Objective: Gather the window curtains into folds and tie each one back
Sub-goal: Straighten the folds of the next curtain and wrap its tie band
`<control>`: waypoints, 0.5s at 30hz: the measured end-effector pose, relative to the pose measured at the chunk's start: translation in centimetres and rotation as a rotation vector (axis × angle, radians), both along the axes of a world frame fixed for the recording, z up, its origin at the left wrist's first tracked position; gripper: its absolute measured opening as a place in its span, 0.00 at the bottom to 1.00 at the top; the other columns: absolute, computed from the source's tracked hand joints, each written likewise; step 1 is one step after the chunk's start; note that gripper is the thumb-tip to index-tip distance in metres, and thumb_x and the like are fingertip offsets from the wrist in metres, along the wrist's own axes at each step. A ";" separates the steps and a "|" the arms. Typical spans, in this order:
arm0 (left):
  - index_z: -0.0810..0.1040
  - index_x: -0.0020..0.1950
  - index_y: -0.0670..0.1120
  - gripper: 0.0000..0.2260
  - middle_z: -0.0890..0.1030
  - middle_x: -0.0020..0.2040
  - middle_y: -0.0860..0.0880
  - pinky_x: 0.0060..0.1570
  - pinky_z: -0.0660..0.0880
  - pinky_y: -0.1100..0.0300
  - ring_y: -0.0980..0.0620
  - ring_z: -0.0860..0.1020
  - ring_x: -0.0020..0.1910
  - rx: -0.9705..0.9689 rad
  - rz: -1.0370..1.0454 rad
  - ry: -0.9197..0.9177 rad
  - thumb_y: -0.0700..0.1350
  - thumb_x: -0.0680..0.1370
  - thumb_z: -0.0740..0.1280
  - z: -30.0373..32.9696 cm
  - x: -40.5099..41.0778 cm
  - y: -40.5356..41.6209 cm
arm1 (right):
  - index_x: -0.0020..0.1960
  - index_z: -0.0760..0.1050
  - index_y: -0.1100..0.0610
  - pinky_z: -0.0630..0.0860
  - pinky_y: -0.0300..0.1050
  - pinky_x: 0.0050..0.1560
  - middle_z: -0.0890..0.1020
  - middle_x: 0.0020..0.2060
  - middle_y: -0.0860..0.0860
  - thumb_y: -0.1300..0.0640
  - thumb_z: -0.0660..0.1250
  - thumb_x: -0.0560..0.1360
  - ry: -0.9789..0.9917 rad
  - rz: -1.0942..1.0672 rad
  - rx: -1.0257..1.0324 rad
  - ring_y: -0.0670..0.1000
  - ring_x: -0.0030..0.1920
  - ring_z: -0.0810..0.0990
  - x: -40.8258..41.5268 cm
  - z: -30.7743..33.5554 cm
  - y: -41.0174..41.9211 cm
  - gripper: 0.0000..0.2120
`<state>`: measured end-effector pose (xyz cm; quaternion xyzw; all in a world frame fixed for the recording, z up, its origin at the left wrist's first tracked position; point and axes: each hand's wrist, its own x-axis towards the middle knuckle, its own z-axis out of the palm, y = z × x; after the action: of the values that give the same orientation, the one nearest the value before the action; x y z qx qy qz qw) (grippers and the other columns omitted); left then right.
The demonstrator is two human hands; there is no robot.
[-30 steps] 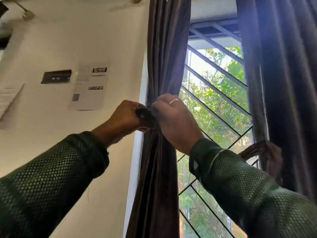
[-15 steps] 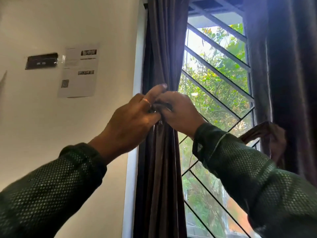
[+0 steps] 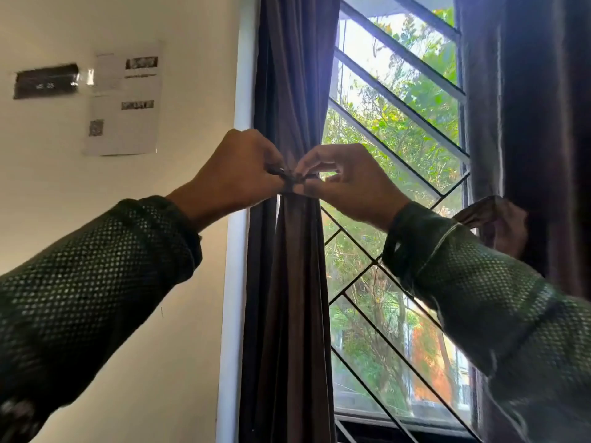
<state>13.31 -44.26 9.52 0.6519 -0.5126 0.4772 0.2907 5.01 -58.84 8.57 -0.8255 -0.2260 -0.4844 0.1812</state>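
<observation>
Both hands are up at the gathered left curtain (image 3: 289, 282), which hangs in tight folds just inside the white window frame (image 3: 235, 251). The left hand (image 3: 236, 174) has its fingers curled in a close grip on one end of a thin dark tie (image 3: 291, 181), and the right hand (image 3: 348, 183) pinches the other end between thumb and forefinger, its remaining fingers loosely bent. The tie sits between the two grips, wrapped around the curtain where the cloth is cinched narrowest; above and below it the folds fan out. Both sleeves (image 3: 96, 276) are dark green mesh. Well to the right of the right grip hangs the right curtain (image 3: 543, 107), with a loop of fabric (image 3: 492, 219) at its edge just behind the right wrist. Between the curtains, diagonal window bars (image 3: 396, 100) cross the glass. Far left of the left grip, a printed paper sheet (image 3: 124, 100) and a dark label (image 3: 46, 80) are stuck to the wall.
</observation>
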 end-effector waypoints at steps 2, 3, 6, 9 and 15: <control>0.83 0.35 0.45 0.07 0.73 0.25 0.54 0.28 0.61 0.70 0.59 0.69 0.25 -0.009 -0.006 -0.030 0.48 0.68 0.74 -0.3 0.0 -0.5 | 0.39 0.77 0.51 0.71 0.23 0.44 0.80 0.35 0.41 0.64 0.71 0.69 -0.059 -0.022 0.049 0.33 0.37 0.77 0.4 0.1 -0.6 0.09; 0.79 0.31 0.48 0.09 0.71 0.24 0.56 0.28 0.60 0.70 0.59 0.68 0.25 -0.031 0.001 -0.045 0.49 0.67 0.75 -0.4 0.1 -0.7 | 0.39 0.76 0.52 0.70 0.23 0.43 0.79 0.34 0.41 0.64 0.71 0.70 -0.080 -0.034 0.065 0.33 0.36 0.77 0.6 0.1 -0.8 0.09; 0.64 0.27 0.53 0.19 0.67 0.26 0.58 0.29 0.58 0.68 0.61 0.66 0.25 -0.057 0.024 -0.099 0.49 0.67 0.75 -0.8 0.2 -1.4 | 0.41 0.74 0.54 0.70 0.23 0.42 0.77 0.34 0.41 0.64 0.67 0.73 -0.131 -0.077 0.077 0.36 0.37 0.75 1.0 0.0 -0.8 0.06; 0.60 0.29 0.52 0.21 0.63 0.25 0.58 0.27 0.56 0.65 0.60 0.63 0.25 -0.050 0.037 -0.191 0.43 0.70 0.72 -1.1 0.4 -2.2 | 0.42 0.73 0.55 0.72 0.35 0.43 0.75 0.33 0.42 0.63 0.66 0.74 -0.187 -0.125 0.068 0.43 0.37 0.74 1.4 0.1 -0.5 0.05; 0.64 0.30 0.45 0.15 0.66 0.24 0.47 0.29 0.46 0.69 0.50 0.58 0.24 -0.080 0.264 -0.359 0.41 0.70 0.70 -1.9 -0.2 -2.2 | 0.43 0.75 0.57 0.72 0.45 0.46 0.79 0.38 0.50 0.57 0.64 0.76 -0.247 -0.245 0.142 0.54 0.44 0.77 2.0 -0.3 -0.1 0.05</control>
<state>13.15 -46.44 7.59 0.6060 -0.4468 0.6396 0.1553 7.04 -58.92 8.31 -0.7662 -0.1099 -0.6153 0.1494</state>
